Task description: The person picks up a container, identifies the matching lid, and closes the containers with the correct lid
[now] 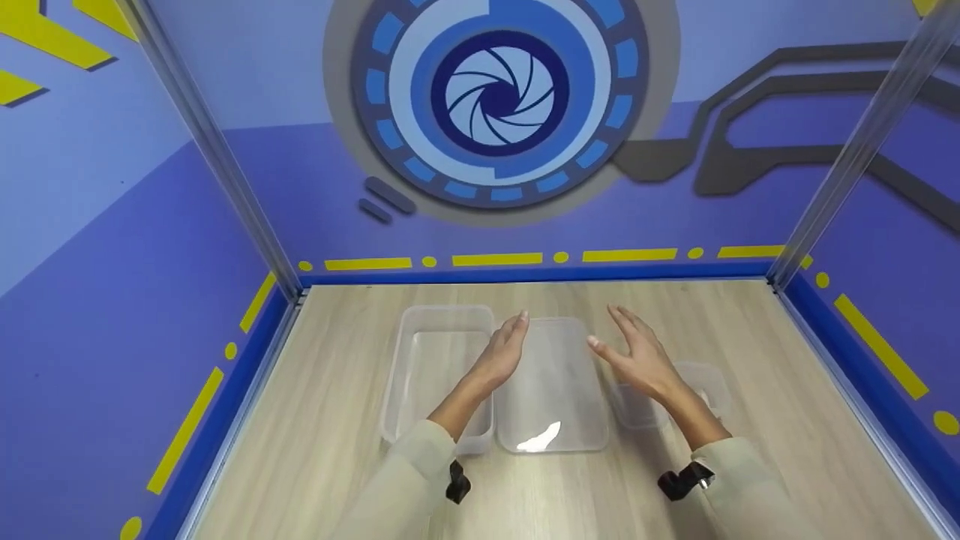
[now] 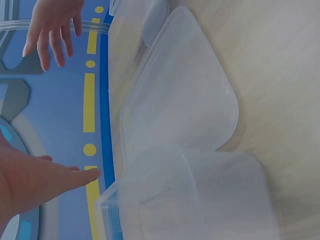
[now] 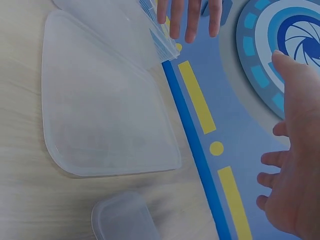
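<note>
My left hand (image 1: 502, 354) hangs over the right side of a large clear plastic box (image 1: 437, 375), its fingers straight and held together. My right hand (image 1: 639, 360) is above the table to the right, thumb spread from the extended fingers. Both hands hold nothing, palms turned toward each other. Between them on the table lies a flat, translucent rectangular lid (image 1: 553, 375). Under my right hand and wrist, smaller clear plastic pieces (image 1: 640, 411) are partly hidden; one rounded corner (image 3: 122, 220) appears in the right wrist view. The box (image 2: 230, 195) fills the bottom of the left wrist view.
A pale wooden tabletop (image 1: 547, 495) carries the plastic ware. Blue printed panels (image 1: 517, 240) rise behind and on both sides, with metal posts (image 1: 225, 165) at the back corners. Black mounts (image 1: 457, 482) sit at both wrists.
</note>
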`<act>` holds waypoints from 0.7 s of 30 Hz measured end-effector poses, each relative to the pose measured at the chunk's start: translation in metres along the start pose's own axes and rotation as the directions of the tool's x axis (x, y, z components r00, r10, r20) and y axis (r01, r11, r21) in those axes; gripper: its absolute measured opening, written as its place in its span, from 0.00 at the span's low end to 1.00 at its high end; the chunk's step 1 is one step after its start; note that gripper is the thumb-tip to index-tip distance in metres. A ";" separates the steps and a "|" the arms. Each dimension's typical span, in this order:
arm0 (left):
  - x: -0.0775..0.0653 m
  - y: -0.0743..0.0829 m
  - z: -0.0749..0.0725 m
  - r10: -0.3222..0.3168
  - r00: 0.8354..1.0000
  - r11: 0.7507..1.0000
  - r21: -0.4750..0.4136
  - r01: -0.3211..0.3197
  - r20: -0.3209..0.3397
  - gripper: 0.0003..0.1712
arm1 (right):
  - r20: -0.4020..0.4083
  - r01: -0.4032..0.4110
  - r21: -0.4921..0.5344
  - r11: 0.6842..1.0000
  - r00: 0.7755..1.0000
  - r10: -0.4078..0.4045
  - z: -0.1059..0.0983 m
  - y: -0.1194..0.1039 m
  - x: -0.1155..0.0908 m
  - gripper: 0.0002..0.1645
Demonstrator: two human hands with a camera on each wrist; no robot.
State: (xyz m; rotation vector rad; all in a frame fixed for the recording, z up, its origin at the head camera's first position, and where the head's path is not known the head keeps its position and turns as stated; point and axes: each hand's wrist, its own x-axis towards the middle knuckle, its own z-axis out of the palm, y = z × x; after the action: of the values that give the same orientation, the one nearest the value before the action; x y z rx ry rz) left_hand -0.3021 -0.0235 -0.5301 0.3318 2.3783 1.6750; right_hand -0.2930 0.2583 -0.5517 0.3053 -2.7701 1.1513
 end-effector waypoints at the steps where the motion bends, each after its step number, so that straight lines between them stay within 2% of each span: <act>1: 0.000 -0.001 0.001 -0.001 1.000 1.000 -0.003 0.001 -0.004 0.48 | 0.004 -0.002 0.006 1.000 1.000 0.002 0.001 -0.001 0.000 0.51; 12: -0.003 -0.007 0.014 -0.124 0.992 0.992 -0.022 0.123 -0.040 0.51 | 0.013 -0.025 0.085 0.996 1.000 0.024 0.006 0.000 0.001 0.49; 21: -0.005 -0.011 0.022 -0.231 0.971 0.973 -0.011 0.230 -0.062 0.55 | 0.043 -0.084 0.203 0.976 0.996 0.077 0.013 0.005 -0.002 0.46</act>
State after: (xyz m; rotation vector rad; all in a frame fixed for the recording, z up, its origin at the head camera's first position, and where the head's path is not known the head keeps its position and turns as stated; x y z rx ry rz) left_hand -0.2914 -0.0086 -0.5472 0.0001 2.3514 1.6045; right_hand -0.2932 0.2530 -0.5642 0.2365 -2.7196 1.4692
